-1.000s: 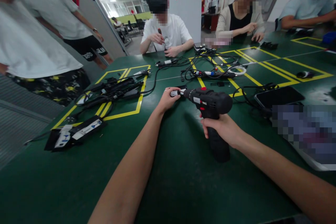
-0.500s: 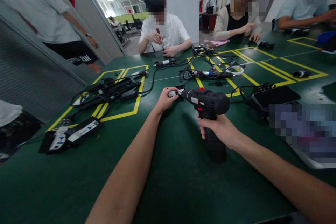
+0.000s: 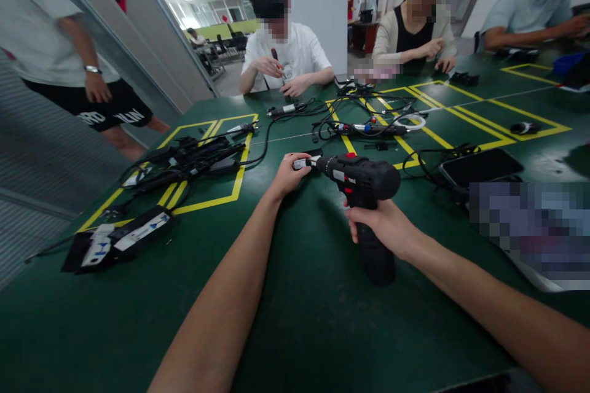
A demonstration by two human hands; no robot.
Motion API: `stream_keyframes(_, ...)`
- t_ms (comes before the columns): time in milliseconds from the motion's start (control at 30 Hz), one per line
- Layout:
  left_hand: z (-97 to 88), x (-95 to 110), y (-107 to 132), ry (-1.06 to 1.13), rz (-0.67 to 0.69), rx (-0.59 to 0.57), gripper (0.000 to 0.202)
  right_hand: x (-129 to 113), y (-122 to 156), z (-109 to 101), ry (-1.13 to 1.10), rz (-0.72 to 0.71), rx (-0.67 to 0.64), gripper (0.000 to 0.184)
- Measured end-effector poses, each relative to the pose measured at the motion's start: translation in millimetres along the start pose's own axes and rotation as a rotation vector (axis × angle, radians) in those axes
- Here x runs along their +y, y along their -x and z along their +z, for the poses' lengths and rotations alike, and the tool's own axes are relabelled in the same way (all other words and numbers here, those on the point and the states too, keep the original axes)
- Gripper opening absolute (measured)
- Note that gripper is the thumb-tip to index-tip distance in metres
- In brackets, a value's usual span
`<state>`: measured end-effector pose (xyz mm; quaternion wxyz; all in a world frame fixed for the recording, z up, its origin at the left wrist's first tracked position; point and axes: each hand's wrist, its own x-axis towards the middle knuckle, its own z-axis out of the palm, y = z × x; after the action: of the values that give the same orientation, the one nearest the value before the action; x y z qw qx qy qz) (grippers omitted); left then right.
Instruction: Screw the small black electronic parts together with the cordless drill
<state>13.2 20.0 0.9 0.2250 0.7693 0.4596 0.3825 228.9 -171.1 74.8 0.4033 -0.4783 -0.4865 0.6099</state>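
My right hand (image 3: 380,224) is wrapped round the grip of a black cordless drill (image 3: 366,181) with red buttons. The drill lies level above the table, its chuck pointing left. At its tip, my left hand (image 3: 291,173) pinches a small black-and-white part (image 3: 302,164) close to the green table (image 3: 295,319). The drill's tip meets or nearly meets this part; whether it is seated in it I cannot tell. My left fingers hide much of the part.
Black cables and adapters (image 3: 198,156) lie within yellow tape at left, near a flat black piece with white labels (image 3: 142,230). A pen-like tool (image 3: 369,129) lies beyond the drill, a phone (image 3: 482,167) to the right. Across the table sits a person in white (image 3: 295,52) handling a red-handled tool.
The person standing at left has shifted and lowered an arm. My two hands, the drill and the small part keep their places; the whole view has shifted slightly.
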Motion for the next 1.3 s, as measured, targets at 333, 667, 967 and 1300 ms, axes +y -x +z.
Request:
stream_keyframes(333,-0.9,0,0,-0.019,0.006,-0.005,0.033,1,0,-1,0.000,-0.007,-0.006,0.013)
stream_keyframes(667,-0.3,-2,-1,-0.017,0.002,0.006,0.034,-4,0,2,0.038,-0.007,0.008,0.007)
stream_keyframes(967,0.6,-6,-2,-0.005,0.015,0.013,0.033,-2,-1,1,0.007,-0.006,-0.001,0.009)
stream_keyframes(1300,-0.4,-10,-3,-0.001,0.026,0.009,0.034,0,-5,5,-0.002,-0.025,-0.006,0.010)
